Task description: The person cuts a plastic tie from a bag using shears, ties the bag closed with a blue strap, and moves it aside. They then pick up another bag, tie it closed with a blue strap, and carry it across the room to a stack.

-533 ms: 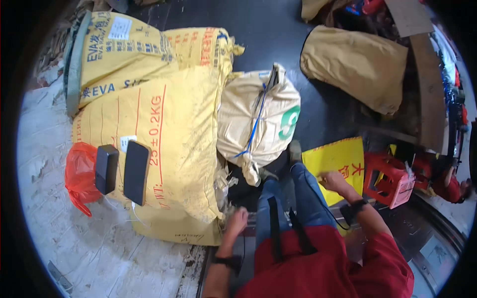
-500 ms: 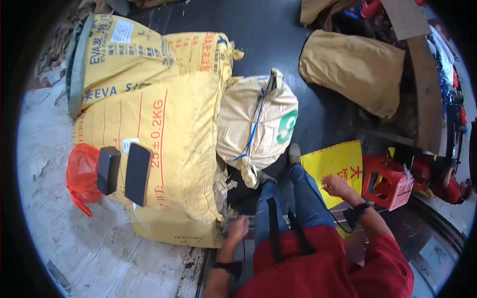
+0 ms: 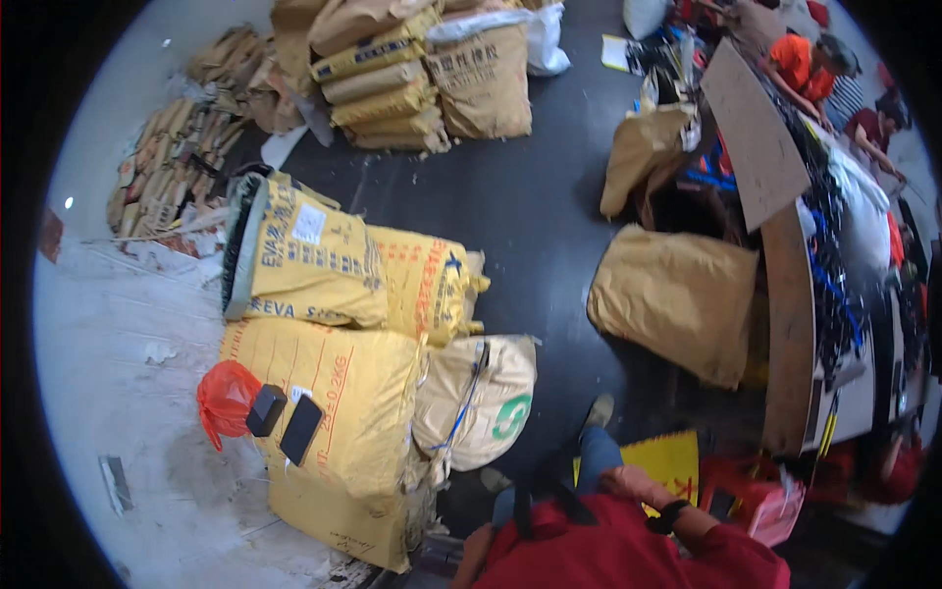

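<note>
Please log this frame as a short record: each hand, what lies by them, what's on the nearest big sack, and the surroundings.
Left hand: low in view, partly hidden, beside the jeans; grip unclear
Right hand: fingers curled, near the jeans and yellow sheet; contact unclear
By right hand: red stool
On yellow sack: black box, dark phone
At its left edge: red bag
Beside it: cream sack, blue tie
Across the floor: brown sack
Upper right: people

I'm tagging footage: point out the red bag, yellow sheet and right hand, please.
Red bag (image 3: 227,398), head view: middle of its side.
Yellow sheet (image 3: 664,455), head view: its exposed upper part.
Right hand (image 3: 635,484), head view: back of the hand.
</note>
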### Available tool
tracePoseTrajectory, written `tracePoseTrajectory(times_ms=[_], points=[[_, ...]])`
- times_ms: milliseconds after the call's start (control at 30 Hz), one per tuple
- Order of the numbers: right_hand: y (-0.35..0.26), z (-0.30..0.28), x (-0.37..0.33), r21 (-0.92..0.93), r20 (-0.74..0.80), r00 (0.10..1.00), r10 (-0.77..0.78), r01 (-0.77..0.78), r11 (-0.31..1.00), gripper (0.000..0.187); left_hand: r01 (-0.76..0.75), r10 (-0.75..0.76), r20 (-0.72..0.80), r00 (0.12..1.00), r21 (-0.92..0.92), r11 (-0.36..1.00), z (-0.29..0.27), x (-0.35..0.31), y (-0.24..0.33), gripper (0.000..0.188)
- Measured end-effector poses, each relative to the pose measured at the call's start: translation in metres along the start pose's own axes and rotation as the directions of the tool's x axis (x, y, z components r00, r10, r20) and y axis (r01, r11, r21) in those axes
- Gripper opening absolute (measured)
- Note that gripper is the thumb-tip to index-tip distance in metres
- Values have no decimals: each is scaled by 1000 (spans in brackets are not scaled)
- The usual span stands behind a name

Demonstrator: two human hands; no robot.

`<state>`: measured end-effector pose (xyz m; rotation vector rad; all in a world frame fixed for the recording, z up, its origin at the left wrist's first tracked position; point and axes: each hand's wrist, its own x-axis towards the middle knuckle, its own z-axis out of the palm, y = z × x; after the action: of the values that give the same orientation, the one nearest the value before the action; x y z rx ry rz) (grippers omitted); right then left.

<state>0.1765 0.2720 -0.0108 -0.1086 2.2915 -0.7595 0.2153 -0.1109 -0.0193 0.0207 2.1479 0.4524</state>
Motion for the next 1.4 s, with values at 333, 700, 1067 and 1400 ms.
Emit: tracePoseTrajectory(times_ms=[333, 700, 1067, 1400], points=[[91, -198, 4, -138, -421, 905, 61, -130, 982, 16, -53, -15, -213, 977, -312, 948, -58, 80, 166, 22], [36, -320, 129, -185, -260, 912, -318, 276, 943, 22, -79, -87, -239, 967, -607, 791, -179, 171, 237, 23], [67, -492, 277, -178, -377, 924, -72, 4, 984, 23, -178, -5, -393, 920, -429, 886, -357, 290, 266, 24], [209, -519, 393, -449, 21, 1000, -20, 28, 893, 25, -201, 54, -529, 847, -225, 953, -556, 400, 346, 25]])
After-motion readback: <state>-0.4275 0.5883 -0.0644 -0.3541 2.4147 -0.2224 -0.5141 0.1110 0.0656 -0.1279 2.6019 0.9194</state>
